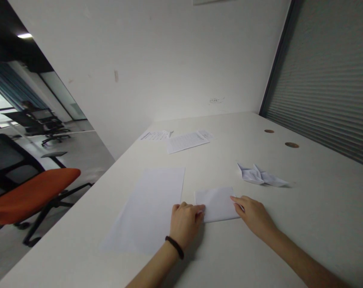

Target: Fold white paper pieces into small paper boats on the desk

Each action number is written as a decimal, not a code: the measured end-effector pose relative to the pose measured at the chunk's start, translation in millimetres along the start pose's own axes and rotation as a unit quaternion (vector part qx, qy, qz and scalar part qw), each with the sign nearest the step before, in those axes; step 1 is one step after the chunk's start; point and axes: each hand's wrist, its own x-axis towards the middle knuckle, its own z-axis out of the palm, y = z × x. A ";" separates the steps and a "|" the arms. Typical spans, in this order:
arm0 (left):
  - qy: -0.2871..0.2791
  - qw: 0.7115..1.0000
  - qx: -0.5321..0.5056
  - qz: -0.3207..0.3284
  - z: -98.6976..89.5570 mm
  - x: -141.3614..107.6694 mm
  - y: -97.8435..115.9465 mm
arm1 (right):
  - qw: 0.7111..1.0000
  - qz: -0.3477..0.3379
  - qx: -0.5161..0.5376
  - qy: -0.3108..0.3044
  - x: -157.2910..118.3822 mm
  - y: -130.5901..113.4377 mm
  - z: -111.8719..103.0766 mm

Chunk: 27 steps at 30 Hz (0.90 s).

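Folded paper (215, 204): lay on the counter (319, 224) between both hands.
Left grip (185, 226): fingers pressed together at its edge; pinch unclear.
Right grip (253, 216): fingers pressed together at its opposite edge; pinch unclear.
Flat white sheet (145, 210): left of it.
Origami figure (259, 176): beyond it, rightward.

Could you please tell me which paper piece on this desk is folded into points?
It is the paper model, beyond the right hand: it alone rises in creased points, while the other sheets lie flat.

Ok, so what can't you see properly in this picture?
Head view only:
Printed sheets: words too small to read.
Folded paper: edges covered by the left hand and right hand.
Pale thing on the wall: cut off by the top edge.
Orange chair seat: cut off by the left edge.
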 end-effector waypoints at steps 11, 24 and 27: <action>-0.021 1.000 0.006 0.013 -0.2 -1.4 2.6 | 1.000 -0.002 -0.016 0.008 -0.3 -1.7 0.7; 0.000 0.993 -0.110 -0.041 0.0 -6.3 -7.4 | 0.999 -0.013 -0.039 0.004 -1.5 -1.4 0.5; -0.006 0.993 -0.108 -0.054 -0.4 -6.4 -6.8 | 0.999 -0.017 -0.050 0.005 -1.3 -0.3 1.5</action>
